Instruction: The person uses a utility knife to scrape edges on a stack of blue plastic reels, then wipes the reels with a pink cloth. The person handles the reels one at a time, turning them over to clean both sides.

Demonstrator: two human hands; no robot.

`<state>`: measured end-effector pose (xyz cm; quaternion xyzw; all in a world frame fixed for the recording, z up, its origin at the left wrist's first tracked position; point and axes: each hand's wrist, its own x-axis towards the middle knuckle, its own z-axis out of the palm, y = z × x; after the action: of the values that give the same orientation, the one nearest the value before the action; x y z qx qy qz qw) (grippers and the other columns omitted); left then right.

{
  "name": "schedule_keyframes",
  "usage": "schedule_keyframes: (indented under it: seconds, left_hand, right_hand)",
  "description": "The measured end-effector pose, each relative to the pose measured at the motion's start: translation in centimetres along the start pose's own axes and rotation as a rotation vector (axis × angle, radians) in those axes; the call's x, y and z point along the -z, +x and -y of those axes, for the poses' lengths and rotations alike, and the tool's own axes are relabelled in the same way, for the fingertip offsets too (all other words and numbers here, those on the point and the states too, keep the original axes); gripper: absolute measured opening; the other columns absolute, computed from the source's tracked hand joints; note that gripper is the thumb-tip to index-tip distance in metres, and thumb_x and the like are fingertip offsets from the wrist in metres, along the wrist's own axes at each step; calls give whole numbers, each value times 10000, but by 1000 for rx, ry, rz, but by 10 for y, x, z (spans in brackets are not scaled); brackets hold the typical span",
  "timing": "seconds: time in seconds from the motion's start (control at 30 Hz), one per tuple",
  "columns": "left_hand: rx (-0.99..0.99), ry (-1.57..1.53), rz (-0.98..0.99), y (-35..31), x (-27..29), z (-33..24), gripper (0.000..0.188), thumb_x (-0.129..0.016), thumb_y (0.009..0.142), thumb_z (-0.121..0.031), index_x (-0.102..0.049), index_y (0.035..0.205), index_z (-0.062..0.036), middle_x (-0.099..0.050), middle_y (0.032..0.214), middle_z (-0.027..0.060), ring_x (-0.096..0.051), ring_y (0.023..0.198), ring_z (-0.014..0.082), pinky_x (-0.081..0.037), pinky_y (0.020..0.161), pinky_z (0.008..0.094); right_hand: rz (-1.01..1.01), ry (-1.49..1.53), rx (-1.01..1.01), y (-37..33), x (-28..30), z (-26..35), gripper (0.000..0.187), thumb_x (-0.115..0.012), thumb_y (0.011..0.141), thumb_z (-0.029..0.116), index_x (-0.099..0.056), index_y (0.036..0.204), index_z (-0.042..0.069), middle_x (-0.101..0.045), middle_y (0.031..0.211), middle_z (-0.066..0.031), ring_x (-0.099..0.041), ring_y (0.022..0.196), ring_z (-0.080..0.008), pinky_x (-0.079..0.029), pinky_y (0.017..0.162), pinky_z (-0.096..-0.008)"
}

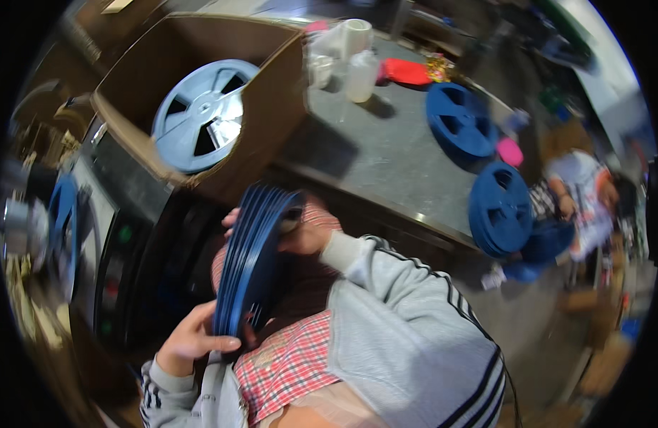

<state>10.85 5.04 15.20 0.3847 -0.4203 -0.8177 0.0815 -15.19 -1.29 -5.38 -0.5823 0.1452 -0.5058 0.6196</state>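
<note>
A stack of several blue plastic reels (245, 260) stands on edge in front of my body, seen nearly side-on. My left hand (193, 339) grips its near lower end, thumb along the edge. Around the far upper end my right hand (305, 237) is closed, with some fingertips showing past the stack's left side. Just beyond the stack, an open cardboard box (264, 118) holds another blue reel (202, 114), which lies face up with spoke openings and a bright glare.
A grey metal table (386, 157) carries a translucent bottle (362, 75), a red item (406, 72) and blue reels (463, 121). More stacked reels (498, 207) sit at its right corner. Another person (582, 192) is at the far right. Dark equipment (133, 257) stands at my left.
</note>
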Motion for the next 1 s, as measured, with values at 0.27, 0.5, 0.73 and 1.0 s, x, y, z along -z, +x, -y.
schedule_keyframes:
  seconds: [0.27, 0.5, 0.73, 1.0]
  left_hand:
    - [-95, -190, 112, 16, 2, -6, 617, -822, 613, 43, -566, 1167, 132, -677, 844, 271, -709, 704, 360, -600, 681, 504]
    - [-82, -221, 7, 35, 3, -10, 605, -800, 544, -17, -592, 1093, 128, -688, 773, 208, -676, 556, 268, -572, 538, 346]
    - [-141, -208, -8, 23, -10, -15, 582, -789, 598, -39, -580, 1104, 158, -687, 784, 263, -698, 571, 313, -585, 515, 371]
    - [-198, -224, 4, 9, -6, -3, 573, -779, 588, 18, -591, 1116, 136, -689, 793, 230, -687, 575, 294, -572, 519, 373]
  right_hand:
    - [-65, -444, 138, -35, 7, 12, 60, -659, 766, 2, -705, 798, 22, -703, 874, -114, -666, 853, -278, -514, 776, -354]
    - [-253, -120, -193, -37, -2, 44, 236, -623, 718, -11, -673, 948, -13, -700, 917, -93, -636, 847, -212, -510, 747, -344]
    - [-215, 103, -199, -29, -12, 60, 379, -647, 684, -52, -677, 1062, -31, -705, 1071, -105, -649, 968, -221, -514, 849, -343]
    - [-205, -259, -381, -22, -18, 77, 236, -647, 757, 11, -687, 988, -15, -711, 976, -137, -659, 894, -253, -514, 822, -373]
